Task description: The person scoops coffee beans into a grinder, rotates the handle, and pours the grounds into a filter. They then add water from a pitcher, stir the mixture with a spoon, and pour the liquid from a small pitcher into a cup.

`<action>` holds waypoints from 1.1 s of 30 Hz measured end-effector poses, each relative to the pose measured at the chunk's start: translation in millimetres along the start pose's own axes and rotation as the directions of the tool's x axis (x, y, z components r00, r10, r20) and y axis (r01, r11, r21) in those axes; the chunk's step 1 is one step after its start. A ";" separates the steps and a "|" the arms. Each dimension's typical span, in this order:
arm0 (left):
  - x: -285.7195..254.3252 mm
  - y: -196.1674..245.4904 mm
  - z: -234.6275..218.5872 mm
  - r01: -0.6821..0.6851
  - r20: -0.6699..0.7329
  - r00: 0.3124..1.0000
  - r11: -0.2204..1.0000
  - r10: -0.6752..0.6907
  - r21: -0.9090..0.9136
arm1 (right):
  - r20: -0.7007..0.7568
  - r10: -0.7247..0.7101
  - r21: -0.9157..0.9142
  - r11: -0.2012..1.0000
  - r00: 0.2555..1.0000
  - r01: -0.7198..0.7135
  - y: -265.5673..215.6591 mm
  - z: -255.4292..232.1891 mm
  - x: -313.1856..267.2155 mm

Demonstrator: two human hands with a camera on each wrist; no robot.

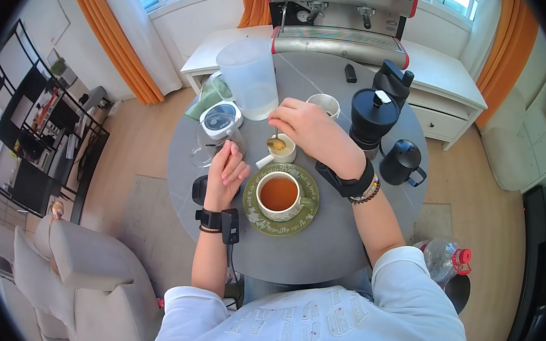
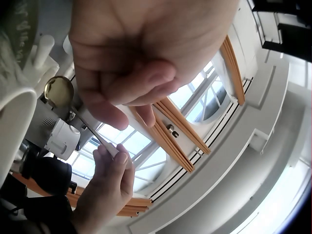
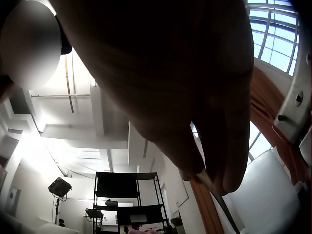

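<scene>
My right hand (image 1: 311, 135) pinches the handle of a gold spoon (image 1: 276, 143), its bowl over a small white cup (image 1: 282, 152). In the left wrist view the right hand (image 2: 109, 183) holds the spoon's handle, and the spoon bowl (image 2: 59, 91) faces the camera. Beside a glass vessel (image 1: 203, 151), my left hand (image 1: 226, 173) is raised with loosely bent fingers and nothing visible in it. A larger cup of brown tea (image 1: 279, 194) sits on a green plate (image 1: 278, 230) nearer to me. The right wrist view shows the right hand (image 3: 195, 107) dark, gripping the handle.
A translucent pitcher (image 1: 247, 79) and a white scale (image 1: 221, 118) stand at the table's left back. Another white cup (image 1: 324, 104) is behind my right hand. On the right are a black grinder (image 1: 374, 117) and a black kettle (image 1: 402, 163). An espresso machine (image 1: 341, 41) stands beyond the table.
</scene>
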State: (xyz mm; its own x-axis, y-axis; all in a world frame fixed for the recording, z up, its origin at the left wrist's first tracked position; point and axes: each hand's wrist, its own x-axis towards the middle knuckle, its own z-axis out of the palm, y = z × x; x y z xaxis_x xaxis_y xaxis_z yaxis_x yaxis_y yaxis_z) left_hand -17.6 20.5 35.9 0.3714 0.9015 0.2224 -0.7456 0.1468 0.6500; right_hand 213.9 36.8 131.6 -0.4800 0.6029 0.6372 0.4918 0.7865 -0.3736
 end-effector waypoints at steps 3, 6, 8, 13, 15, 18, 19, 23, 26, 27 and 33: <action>-1.2 -3.8 -0.7 -0.027 -0.025 0.999 0.994 0.025 -0.105 | 0.052 0.030 -0.032 0.999 0.998 -0.029 3.7 8.9 -2.5; -2.0 -9.6 6.2 -0.070 -0.049 0.997 0.993 0.066 -0.090 | 0.117 0.053 -0.093 0.995 0.992 -0.042 6.7 14.6 -5.4; -0.4 -11.8 -4.4 -0.086 -0.019 0.996 0.994 0.085 -0.070 | 0.130 0.045 -0.039 0.998 0.990 -0.040 6.0 13.4 -7.4; 0.3 -18.4 -35.7 -0.015 0.132 0.991 0.988 0.036 -0.157 | 0.038 0.160 0.111 0.980 0.986 -0.163 -11.6 -18.4 -6.5; 0.9 -20.2 -39.0 -0.013 0.145 0.989 0.984 0.040 -0.177 | -0.152 0.279 0.149 0.955 0.948 -0.257 -12.2 -35.8 -8.6; -1.3 -21.1 -36.6 -0.015 0.113 0.993 0.971 0.043 -0.240 | -0.308 0.249 -0.019 0.963 0.918 -0.268 -5.0 -40.3 -17.0; -1.4 -21.5 -35.7 -0.011 0.092 0.995 0.970 0.034 -0.243 | -0.347 0.221 -0.083 0.961 0.911 -0.264 -1.6 -38.8 -21.0; -1.1 -23.9 -27.6 0.016 0.043 0.999 0.967 -0.005 -0.254 | -0.207 0.280 -0.117 0.944 0.938 -0.307 14.3 -19.2 -35.0; 0.3 -23.1 -27.2 0.050 0.063 0.997 0.962 -0.034 -0.267 | -0.219 0.287 -0.221 0.916 0.932 -0.334 26.5 -3.0 -37.7; 0.1 -22.9 -26.2 0.054 0.058 0.998 0.963 -0.039 -0.266 | -0.243 0.287 -0.246 0.906 0.927 -0.345 28.9 1.5 -37.6; 2.5 -26.5 -33.6 0.067 0.104 0.994 0.962 -0.040 -0.265 | -0.118 0.369 -0.403 0.831 0.922 -0.384 45.7 8.0 -27.1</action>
State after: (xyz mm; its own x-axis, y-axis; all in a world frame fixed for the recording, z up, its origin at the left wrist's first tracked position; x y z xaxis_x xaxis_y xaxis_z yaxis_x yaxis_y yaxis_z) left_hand -15.5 32.5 -5.2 0.4568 0.8475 0.2704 -0.8389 0.3094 0.4478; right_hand 243.5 57.5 91.9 -0.1755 0.8301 0.5293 0.8855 0.3681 -0.2837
